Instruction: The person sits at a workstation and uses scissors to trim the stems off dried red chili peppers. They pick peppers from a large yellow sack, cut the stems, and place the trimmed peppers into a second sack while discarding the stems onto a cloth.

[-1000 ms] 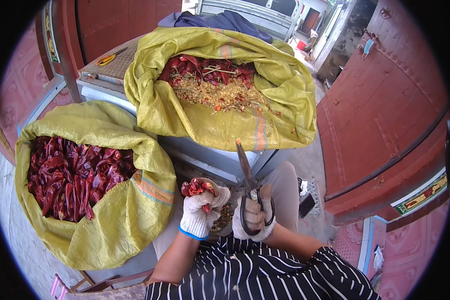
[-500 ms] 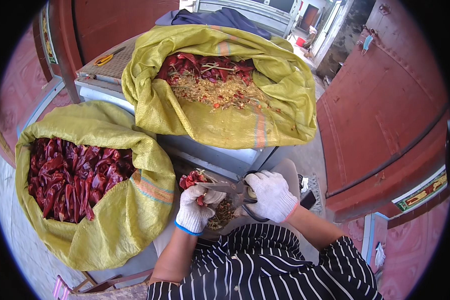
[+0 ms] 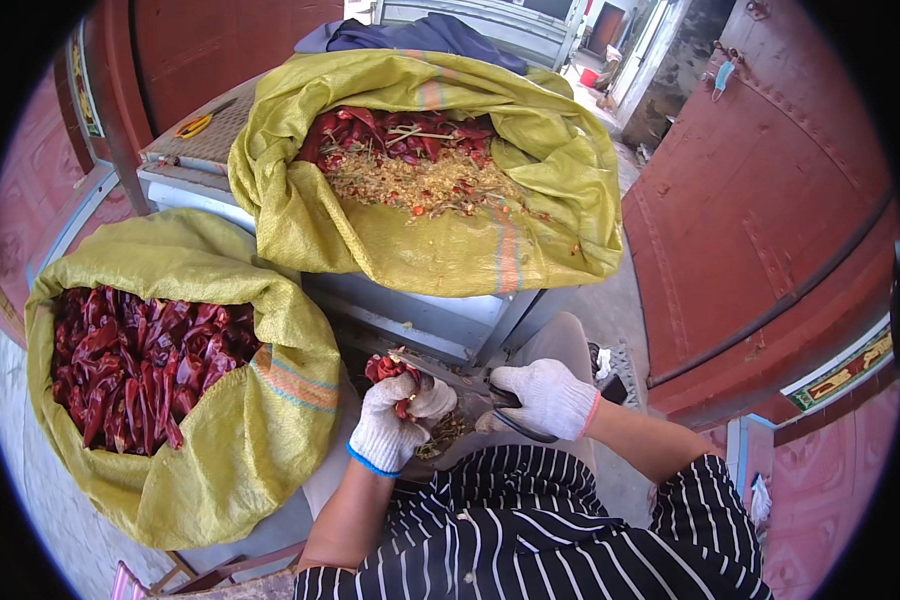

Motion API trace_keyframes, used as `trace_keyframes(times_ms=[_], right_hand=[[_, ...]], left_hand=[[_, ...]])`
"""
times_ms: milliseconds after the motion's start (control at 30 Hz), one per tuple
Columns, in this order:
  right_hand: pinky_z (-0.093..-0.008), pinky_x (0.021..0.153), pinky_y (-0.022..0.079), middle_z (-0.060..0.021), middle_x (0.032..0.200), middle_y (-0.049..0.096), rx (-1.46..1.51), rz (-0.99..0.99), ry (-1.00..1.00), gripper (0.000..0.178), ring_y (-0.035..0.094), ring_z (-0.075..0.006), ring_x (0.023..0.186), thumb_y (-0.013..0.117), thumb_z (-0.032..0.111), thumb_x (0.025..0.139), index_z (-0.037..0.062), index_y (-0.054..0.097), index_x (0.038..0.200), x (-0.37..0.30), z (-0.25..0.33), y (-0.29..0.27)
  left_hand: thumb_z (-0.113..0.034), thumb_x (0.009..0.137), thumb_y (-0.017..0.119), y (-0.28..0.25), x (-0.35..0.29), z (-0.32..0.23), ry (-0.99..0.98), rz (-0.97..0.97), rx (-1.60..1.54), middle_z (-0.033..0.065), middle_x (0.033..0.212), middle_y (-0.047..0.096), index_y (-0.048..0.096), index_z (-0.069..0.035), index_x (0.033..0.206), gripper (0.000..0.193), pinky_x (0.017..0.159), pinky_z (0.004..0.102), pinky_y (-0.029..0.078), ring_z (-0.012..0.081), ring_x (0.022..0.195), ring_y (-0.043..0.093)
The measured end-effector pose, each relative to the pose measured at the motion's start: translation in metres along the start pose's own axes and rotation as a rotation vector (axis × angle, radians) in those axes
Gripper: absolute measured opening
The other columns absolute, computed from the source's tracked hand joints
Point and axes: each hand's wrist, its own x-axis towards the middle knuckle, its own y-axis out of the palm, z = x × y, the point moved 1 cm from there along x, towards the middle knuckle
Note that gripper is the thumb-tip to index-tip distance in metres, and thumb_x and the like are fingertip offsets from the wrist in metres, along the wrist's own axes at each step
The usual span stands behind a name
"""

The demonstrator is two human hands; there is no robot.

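Note:
In a white knit glove with a blue cuff, my left hand (image 3: 390, 418) is closed around a small bunch of dried red chilies (image 3: 380, 368), whose stem ends point up and right. My right hand (image 3: 550, 398), gloved in white too, grips the black handles of a pair of scissors (image 3: 462, 383). Their blades reach left to the stem ends by my left fingers; motion blurs them, and the tips are partly hidden. Below the hands lies a pile of cut stems (image 3: 448, 432), partly covered by the gloves.
An open yellow-green woven sack (image 3: 260, 440) full of dried red chilies stands at the left. Another sack (image 3: 420, 255), ahead on a table, holds chilies, seeds and stem bits. Orange-handled pliers or snips (image 3: 194, 127) lie on the tabletop. A red metal door (image 3: 750, 210) stands at the right.
The whole view has shifted slightly. The scissor blades, spread and clear before, now look narrower and blurred at the chili stems. Both hands keep their holds.

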Motion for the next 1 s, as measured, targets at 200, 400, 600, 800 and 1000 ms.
trace_keyframes(times_ms=[200, 400, 600, 800, 1000], right_hand=[[-0.0502, 0.07, 0.054, -0.022, 0.083, 0.068, 0.032, -0.062, 0.047, 0.042, 0.068, -0.0428, 0.082, 0.064, 0.045, 0.091, 0.0058, 0.061, 0.107, -0.011, -0.013, 0.009], [-0.0517, 0.069, 0.054, -0.0229, 0.081, 0.068, -0.001, 0.08, 0.092, 0.043, 0.068, -0.043, 0.078, 0.062, 0.045, 0.092, 0.0054, 0.06, 0.109, -0.025, -0.012, 0.005], [-0.0503, 0.069, 0.053, -0.0232, 0.077, 0.067, -0.058, 0.075, 0.175, 0.042, 0.068, -0.0425, 0.077, 0.061, 0.046, 0.091, 0.006, 0.064, 0.105, -0.053, -0.026, -0.025], [-0.0463, 0.068, 0.054, -0.0177, 0.078, 0.068, -0.266, -0.374, 0.278, 0.038, 0.068, -0.0381, 0.076, 0.07, 0.043, 0.086, 0.0058, 0.065, 0.095, -0.012, -0.042, -0.105], [-0.0485, 0.081, 0.053, -0.0196, 0.098, 0.071, -0.444, -0.341, 0.192, 0.043, 0.068, -0.0381, 0.094, 0.065, 0.041, 0.086, 0.0072, 0.068, 0.113, 0.064, -0.134, -0.128]], left_hand=[[-0.033, 0.081, 0.072, -0.001, 0.001, 0.0, -0.025, -0.114, -0.053, 0.0002, 0.052, 0.039, 0.051, -0.007, 0.065, 0.038, 0.061, 0.0319, 0.031, 0.0158, 0.052, 0.034], [-0.022, 0.079, 0.073, -0.003, 0.002, -0.002, 0.038, -0.234, 0.22, 0.0011, 0.054, 0.043, 0.052, -0.005, 0.068, 0.03, 0.054, 0.0286, 0.029, 0.0131, 0.05, 0.035], [-0.019, 0.083, 0.072, -0.023, 0.007, -0.014, 0.118, -0.333, 0.074, -0.0011, 0.056, 0.043, 0.06, -0.005, 0.093, 0.021, 0.052, 0.0277, 0.03, 0.0124, 0.048, 0.034], [-0.021, 0.084, 0.074, -0.025, 0.002, -0.009, -0.005, -0.36, 0.06, -0.001, 0.056, 0.043, 0.055, -0.008, 0.081, 0.023, 0.054, 0.0288, 0.032, 0.0126, 0.05, 0.036], [-0.035, 0.079, 0.078, -0.023, 0.007, -0.004, -0.057, -0.254, 0.227, 0.0006, 0.057, 0.043, 0.05, -0.011, 0.068, 0.039, 0.057, 0.0305, 0.033, 0.0144, 0.054, 0.039]])
